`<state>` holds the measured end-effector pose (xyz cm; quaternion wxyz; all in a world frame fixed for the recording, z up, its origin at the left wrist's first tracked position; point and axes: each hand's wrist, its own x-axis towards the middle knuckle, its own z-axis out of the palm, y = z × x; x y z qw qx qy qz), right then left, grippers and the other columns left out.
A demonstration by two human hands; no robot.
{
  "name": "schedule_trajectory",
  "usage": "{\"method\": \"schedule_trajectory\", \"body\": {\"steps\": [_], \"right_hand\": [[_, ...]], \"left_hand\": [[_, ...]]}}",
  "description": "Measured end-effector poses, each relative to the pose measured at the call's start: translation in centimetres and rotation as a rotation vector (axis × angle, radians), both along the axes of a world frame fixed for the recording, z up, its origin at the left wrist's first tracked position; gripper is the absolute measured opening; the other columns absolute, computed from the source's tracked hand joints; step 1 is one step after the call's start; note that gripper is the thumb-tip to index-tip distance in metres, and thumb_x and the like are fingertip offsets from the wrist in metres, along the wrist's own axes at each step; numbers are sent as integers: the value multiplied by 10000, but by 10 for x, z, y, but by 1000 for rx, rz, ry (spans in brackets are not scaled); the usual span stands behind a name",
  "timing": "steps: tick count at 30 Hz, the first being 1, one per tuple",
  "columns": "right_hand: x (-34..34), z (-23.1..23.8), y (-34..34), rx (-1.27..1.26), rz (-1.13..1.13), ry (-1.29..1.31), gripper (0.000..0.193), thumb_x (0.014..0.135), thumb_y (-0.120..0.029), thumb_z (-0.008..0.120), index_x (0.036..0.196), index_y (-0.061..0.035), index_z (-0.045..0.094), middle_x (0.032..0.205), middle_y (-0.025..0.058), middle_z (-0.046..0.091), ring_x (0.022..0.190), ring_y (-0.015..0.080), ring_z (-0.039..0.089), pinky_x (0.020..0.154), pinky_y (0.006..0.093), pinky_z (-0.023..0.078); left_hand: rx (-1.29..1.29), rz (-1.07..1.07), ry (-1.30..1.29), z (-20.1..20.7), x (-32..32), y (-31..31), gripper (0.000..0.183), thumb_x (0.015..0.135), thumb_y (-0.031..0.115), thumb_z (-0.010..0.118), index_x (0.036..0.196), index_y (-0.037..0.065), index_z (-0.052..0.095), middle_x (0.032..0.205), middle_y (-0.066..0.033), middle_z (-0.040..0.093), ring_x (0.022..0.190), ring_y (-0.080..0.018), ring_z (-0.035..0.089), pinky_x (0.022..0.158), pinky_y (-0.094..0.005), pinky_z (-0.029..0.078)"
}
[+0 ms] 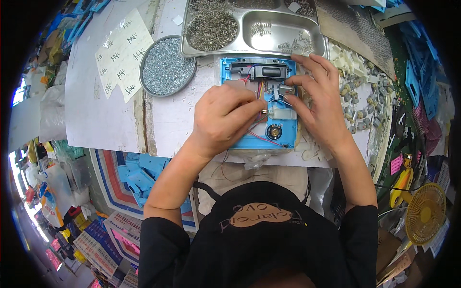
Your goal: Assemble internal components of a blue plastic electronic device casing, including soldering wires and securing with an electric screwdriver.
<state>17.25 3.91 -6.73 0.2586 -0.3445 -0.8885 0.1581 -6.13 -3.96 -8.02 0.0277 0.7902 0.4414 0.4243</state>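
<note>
I've got a black top (269, 254) on, loose short sleeves. Left sleeve (161, 240) and right sleeve (360, 233) both stop near the elbow; forearms, left grip (223, 115) and right grip (321, 101) bare. Chest: tan patch (261, 218), rounded with a wavy edge, lettering on and around it, tiny yellow speck (306, 224) to the right. Black strap (207, 190) curves out on my left. Pale beige cloth (283, 176) at my lap, can't tell if trousers.
</note>
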Motion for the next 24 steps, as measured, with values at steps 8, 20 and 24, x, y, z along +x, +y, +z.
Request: {"method": "schedule_trajectory", "body": {"steps": [8,20,24], "right_hand": [[0,-2,-2,109,-19,52,325,741,-85,826,1037,-96,691,1317,99,642,1323,387,459,1097,485,376],[15,3,-8,98,-105,132,328,715,-66,849,1011,-93,711,1255,85,682,1296,358,488,1085,469,383],[25,7,-12,84,-171,199,332,705,-60,857,1003,-94,716,1244,81,692,1288,353,498,1085,466,384]], "left_hand": [[-12,2,-34,-7,0,-1,319,670,112,819,981,94,751,922,-20,688,760,-209,641,650,-338,494],[-276,65,33,13,28,8,180,783,80,772,949,70,705,940,-74,656,853,-265,615,801,-409,479],[-274,93,147,8,38,12,151,798,95,777,930,84,705,894,-58,621,828,-258,589,804,-405,451]]}}
